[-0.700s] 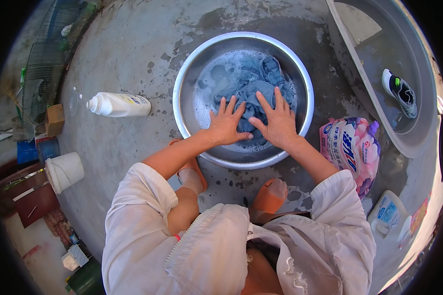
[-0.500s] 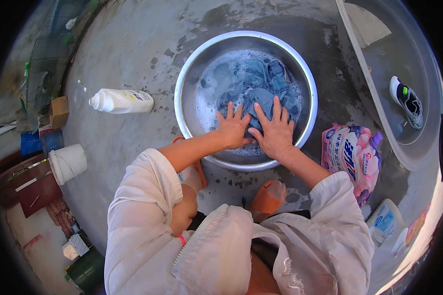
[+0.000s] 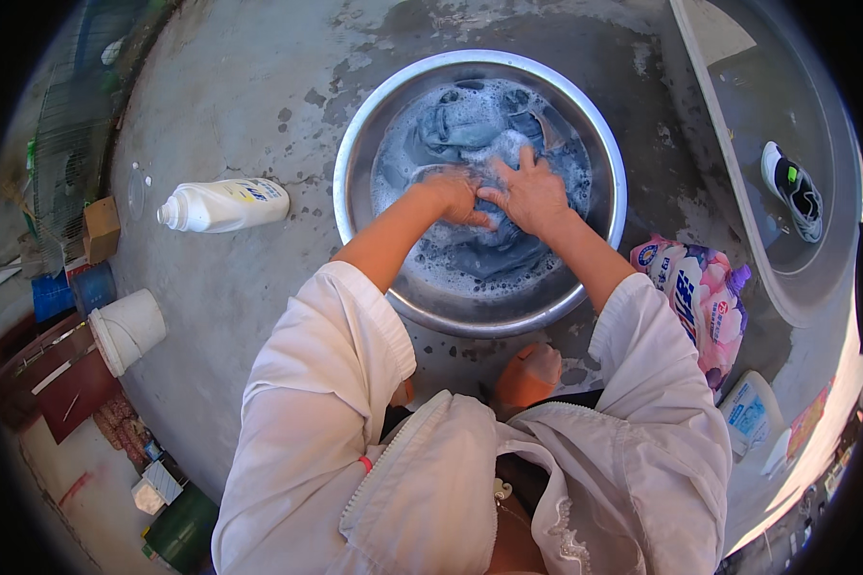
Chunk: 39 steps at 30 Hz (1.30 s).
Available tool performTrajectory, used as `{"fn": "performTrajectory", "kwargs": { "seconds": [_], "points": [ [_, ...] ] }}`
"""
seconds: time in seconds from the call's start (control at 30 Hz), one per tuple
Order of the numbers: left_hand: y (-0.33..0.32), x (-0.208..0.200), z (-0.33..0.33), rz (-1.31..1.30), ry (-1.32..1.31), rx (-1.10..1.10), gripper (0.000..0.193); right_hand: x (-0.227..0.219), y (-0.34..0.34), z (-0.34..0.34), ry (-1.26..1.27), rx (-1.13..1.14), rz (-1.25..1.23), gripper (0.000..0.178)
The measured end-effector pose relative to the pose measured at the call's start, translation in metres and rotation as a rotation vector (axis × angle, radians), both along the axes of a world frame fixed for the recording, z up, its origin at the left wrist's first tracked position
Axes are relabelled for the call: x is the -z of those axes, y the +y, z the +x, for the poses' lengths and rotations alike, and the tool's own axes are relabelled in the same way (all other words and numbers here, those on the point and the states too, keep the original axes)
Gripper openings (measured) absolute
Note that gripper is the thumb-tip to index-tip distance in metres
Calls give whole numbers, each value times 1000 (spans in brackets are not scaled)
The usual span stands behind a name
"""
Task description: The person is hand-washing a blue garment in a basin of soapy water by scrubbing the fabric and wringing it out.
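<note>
A wide steel basin (image 3: 357, 144) on the ground holds foamy water and a soaked blue denim garment (image 3: 465, 129), partly under the suds. Both my hands press down into it near the middle. My left hand (image 3: 455, 196) dips into the foam against the cloth; its thumb shows, but most of its fingers are hidden. Close beside it, my right hand (image 3: 530, 195) lies on the wet fabric with its fingers spread and nothing gripped. What kind of garment it is, I cannot make out for certain.
A white bottle (image 3: 225, 205) lies on its side at the left. To the right are a pink-purple detergent pouch (image 3: 705, 307), a white jug (image 3: 753, 417) and a large translucent tub (image 3: 801, 297) with a sneaker (image 3: 793, 190). A white bucket (image 3: 129, 331) is at far left.
Both hands have pushed forward, deeper into the basin, and the left fingers have gone under the foam. The garment has shifted and spread in the water, with a dark fold now nearer me.
</note>
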<state>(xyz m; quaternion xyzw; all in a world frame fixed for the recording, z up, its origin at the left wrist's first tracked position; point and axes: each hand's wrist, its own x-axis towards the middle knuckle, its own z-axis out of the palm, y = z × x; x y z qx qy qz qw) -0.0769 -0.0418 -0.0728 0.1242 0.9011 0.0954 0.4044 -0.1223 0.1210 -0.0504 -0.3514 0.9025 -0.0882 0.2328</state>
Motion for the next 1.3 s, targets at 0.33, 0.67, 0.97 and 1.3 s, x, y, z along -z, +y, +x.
{"fn": "performTrajectory", "kwargs": {
  "seconds": [0.33, 0.67, 0.97, 1.3],
  "points": [
    [-14, 1, -2, 251, -47, -203, 83, -12, 1, 11, -16, 239, 23, 59],
    [-65, 1, 7, 555, -229, -348, 76, 5, 8, 16, -118, 1085, -132, 87],
    [-87, -49, -10, 275, -88, -116, 53, -57, -37, 46, -88, 588, -310, 60],
    [-57, -92, 14, 129, 186, -74, 80, -78, -56, 154, 241, -14, -357, 53]
  ]
}}
